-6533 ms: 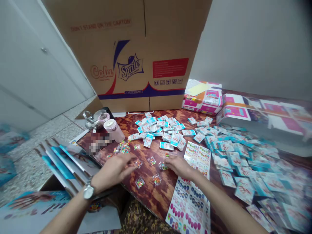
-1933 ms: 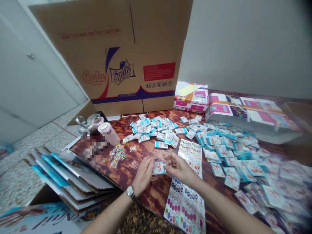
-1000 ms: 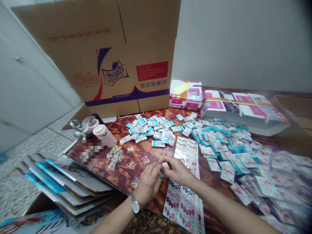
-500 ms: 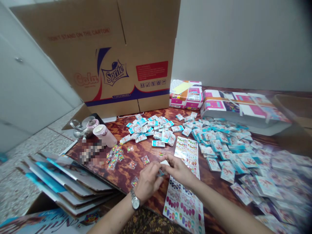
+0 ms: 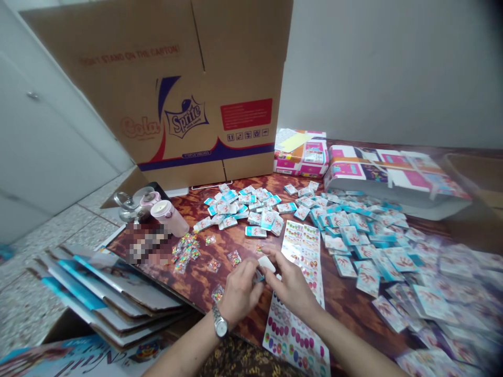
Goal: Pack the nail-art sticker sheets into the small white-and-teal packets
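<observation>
My left hand, with a watch on its wrist, grips a small white-and-blue carton from the left. The fingers of my right hand close on its other side, by a raised white part that looks like a flap. Fingers hide most of the carton. Below my right forearm lies a long sheet of colourful oval nail stickers. Little clear bags of bright pieces sit left of my hands, with one bag close to my left wrist.
Small printed cartons form a pile ahead and a larger heap at right. A big cardboard box stands behind. Pink-and-white boxes line the back. Flattened display boxes lean at left near a pink cup.
The white flap-like part of the carton shows more between my fingers. My right hand has shifted slightly, and both hands stay at the carton.
</observation>
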### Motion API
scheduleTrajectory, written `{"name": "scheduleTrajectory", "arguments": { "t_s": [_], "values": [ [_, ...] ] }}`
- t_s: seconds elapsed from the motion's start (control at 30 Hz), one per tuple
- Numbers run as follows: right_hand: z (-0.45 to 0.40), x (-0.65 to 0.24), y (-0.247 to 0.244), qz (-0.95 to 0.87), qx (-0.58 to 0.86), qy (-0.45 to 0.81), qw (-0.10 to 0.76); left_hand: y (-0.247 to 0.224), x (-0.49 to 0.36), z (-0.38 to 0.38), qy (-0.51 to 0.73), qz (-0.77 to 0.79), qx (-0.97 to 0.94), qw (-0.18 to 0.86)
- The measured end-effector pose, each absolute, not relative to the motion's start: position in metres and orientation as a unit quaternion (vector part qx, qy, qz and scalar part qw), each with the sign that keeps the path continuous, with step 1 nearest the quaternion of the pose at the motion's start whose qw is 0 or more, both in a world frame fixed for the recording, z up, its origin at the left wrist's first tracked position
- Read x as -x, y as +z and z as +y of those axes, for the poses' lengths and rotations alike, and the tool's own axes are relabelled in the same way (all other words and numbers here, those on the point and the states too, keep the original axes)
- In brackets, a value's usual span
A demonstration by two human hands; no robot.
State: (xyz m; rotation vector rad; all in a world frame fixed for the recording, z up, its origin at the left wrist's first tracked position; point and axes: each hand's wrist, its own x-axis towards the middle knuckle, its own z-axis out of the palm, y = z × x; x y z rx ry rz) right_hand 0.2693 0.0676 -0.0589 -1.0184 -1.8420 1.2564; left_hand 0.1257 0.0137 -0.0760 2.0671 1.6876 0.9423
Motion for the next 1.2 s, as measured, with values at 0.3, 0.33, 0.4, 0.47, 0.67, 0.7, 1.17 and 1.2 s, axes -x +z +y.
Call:
{"name": "scheduleTrajectory", "arguments": {
  "t_s": [0.3, 0.33, 0.4, 0.47, 0.67, 0.7, 1.17, 1.2],
  "values": [
    [0.061, -0.263, -0.064, -0.626, 0.381, 0.56, 0.386, -0.077, -0.122, 0.014, 0.31, 0.594, -0.739, 0.069],
    [0.061, -0.262, -0.066, -0.621, 0.39, 0.557, 0.39, -0.078, -0.123, 0.013, 0.313, 0.597, -0.736, 0.067],
    [0.06, -0.261, -0.067, -0.624, 0.408, 0.536, 0.396, -0.082, -0.125, 0.013, 0.322, 0.608, -0.723, 0.063],
    [0.058, -0.26, -0.066, -0.647, 0.422, 0.495, 0.398, -0.086, -0.127, 0.013, 0.327, 0.621, -0.71, 0.054],
    [0.051, -0.256, -0.061, -0.731, 0.418, 0.358, 0.403, -0.089, -0.129, 0.013, 0.29, 0.628, -0.722, 0.006],
    [0.048, -0.256, -0.063, -0.743, 0.412, 0.34, 0.404, -0.087, -0.13, 0.013, 0.286, 0.631, -0.721, 0.005],
    [0.032, -0.264, -0.081, -0.739, 0.425, 0.279, 0.442, -0.079, -0.15, 0.022, 0.281, 0.636, -0.716, 0.057],
    [0.035, -0.266, -0.081, -0.734, 0.428, 0.293, 0.439, -0.079, -0.152, 0.023, 0.28, 0.631, -0.721, 0.064]
  ]
}}
